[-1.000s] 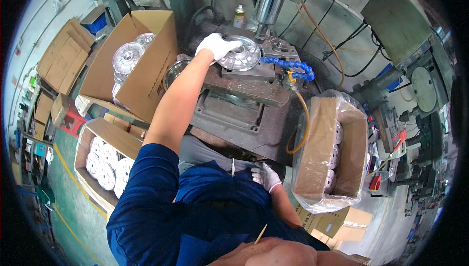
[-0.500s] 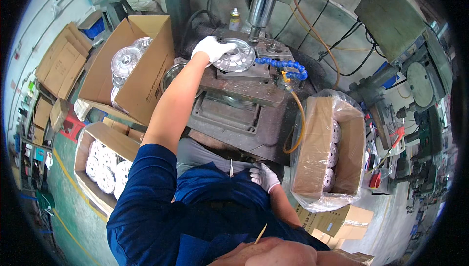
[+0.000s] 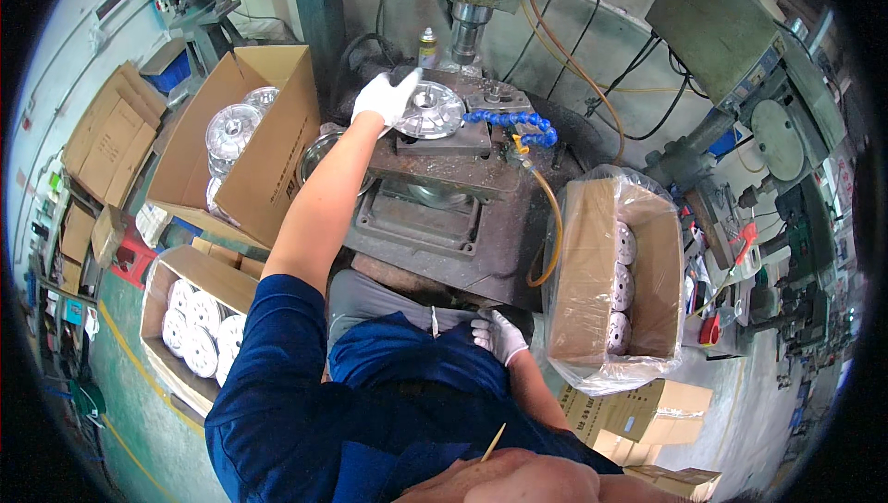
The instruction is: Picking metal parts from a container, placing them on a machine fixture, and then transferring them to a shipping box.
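Note:
My left hand (image 3: 384, 100), in a white glove, is at the left rim of a shiny metal disc (image 3: 430, 111). Its thumb points up and away from the disc; the fingers nearer the rim are partly hidden. The disc lies on a flat metal fixture (image 3: 462, 141) on the press table, beside a blue segmented coolant hose (image 3: 509, 118). Behind the disc hangs the chrome ram (image 3: 470, 30) of the press, clear of it. Down on my lap rests my gloved right hand (image 3: 500, 335), fingers loosely spread and holding nothing.
At left stands a cardboard box (image 3: 268, 133) of shiny discs, with a lower box (image 3: 153, 318) of pale discs nearer me. A plastic-lined box (image 3: 578, 272) with several discs stands at right. A metal ring (image 3: 314, 159) lies left of the fixture; a spray can (image 3: 427, 48) stands behind.
My left thumb has lifted off the disc's top and now points upward. The press ram has risen. The whole view has shifted slightly; my right hand stays on my lap.

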`<state>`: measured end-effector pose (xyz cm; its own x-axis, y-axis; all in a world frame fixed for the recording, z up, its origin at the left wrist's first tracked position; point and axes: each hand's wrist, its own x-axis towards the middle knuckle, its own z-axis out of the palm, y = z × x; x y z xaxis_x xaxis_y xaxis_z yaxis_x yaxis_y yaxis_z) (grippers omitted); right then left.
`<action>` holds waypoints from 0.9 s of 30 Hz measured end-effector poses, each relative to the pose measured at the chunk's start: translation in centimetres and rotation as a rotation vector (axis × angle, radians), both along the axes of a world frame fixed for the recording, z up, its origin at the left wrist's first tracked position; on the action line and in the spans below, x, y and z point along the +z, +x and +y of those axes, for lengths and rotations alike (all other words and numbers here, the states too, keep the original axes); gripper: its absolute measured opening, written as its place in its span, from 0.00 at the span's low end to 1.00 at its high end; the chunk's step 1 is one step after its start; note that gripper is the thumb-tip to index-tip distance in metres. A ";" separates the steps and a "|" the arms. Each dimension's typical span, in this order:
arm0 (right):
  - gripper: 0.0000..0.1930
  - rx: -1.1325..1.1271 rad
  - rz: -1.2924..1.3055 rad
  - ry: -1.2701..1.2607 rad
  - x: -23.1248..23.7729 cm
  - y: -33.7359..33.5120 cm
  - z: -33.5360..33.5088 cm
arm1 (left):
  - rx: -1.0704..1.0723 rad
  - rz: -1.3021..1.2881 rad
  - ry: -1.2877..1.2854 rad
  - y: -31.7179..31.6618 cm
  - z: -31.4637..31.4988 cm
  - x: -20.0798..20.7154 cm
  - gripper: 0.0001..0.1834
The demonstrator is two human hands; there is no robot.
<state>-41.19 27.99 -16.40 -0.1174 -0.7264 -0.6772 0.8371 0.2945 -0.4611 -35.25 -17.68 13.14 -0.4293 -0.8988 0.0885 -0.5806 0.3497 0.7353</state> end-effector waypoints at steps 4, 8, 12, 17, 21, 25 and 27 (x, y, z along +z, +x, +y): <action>0.25 -0.001 0.020 0.006 0.6 -0.1 -0.1 | 0.048 0.017 -0.102 -0.2 -0.9 -2.2 0.42; 0.25 -0.010 -0.023 -0.005 0.0 -0.3 0.1 | 0.064 -0.016 -0.116 -0.3 -0.4 -2.0 0.37; 0.25 -0.019 0.008 0.011 0.4 -0.1 -0.1 | 0.085 -0.118 -0.102 -0.2 0.5 -0.7 0.35; 0.25 -0.013 0.001 0.019 0.3 0.2 0.0 | 0.085 0.023 -0.181 2.8 -1.0 -2.0 0.33; 0.24 0.039 0.092 -0.059 1.6 1.1 0.7 | -0.029 0.288 0.199 10.6 1.0 -1.3 0.27; 0.26 0.429 0.691 -0.170 9.2 2.8 0.5 | -0.432 -0.103 -0.559 17.1 7.6 -4.2 0.22; 0.26 0.580 0.927 -0.187 16.7 3.0 -1.8 | -0.503 -0.853 -0.708 16.7 14.4 -1.1 0.22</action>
